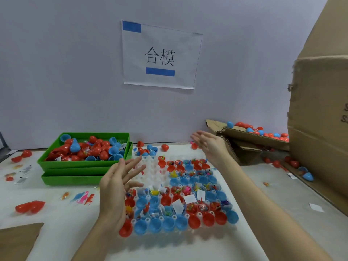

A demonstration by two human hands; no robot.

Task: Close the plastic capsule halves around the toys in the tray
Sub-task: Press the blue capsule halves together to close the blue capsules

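Tray [228,226] sat on the table centre, most cells holding open red and blue capsule halves [165,199] with toys [173,174] inside, none visibly closed; I judged the task barely begun. My left hand [114,187] and right hand [211,146] hovered, fingers spread, empty.
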